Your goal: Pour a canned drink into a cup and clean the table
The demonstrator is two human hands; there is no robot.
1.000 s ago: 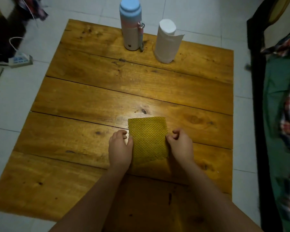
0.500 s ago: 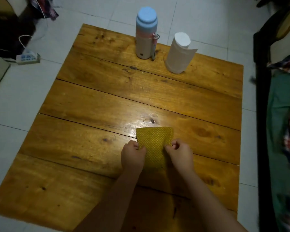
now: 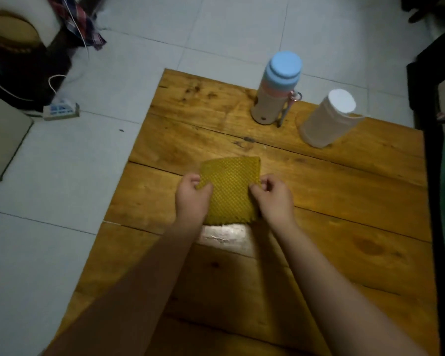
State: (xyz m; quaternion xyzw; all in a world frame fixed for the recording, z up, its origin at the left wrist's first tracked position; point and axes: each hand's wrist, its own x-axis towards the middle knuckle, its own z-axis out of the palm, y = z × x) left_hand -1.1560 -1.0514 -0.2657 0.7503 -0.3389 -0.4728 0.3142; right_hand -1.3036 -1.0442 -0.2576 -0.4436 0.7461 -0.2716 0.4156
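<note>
A yellow waffle-textured cloth is held over the middle of the wooden table. My left hand pinches its left edge and my right hand pinches its right edge. Just below the cloth a patch of the tabletop shines brightly. No can and no cup are in view.
A flask with a blue lid and a white paper roll stand at the table's far edge. A power strip with a cable lies on the tiled floor to the left. Dark furniture runs along the table's right side.
The view has swung left, so the table sits further right in frame. Both hands have taken the cloth by its side edges and moved it away from me, towards the table's far side.
</note>
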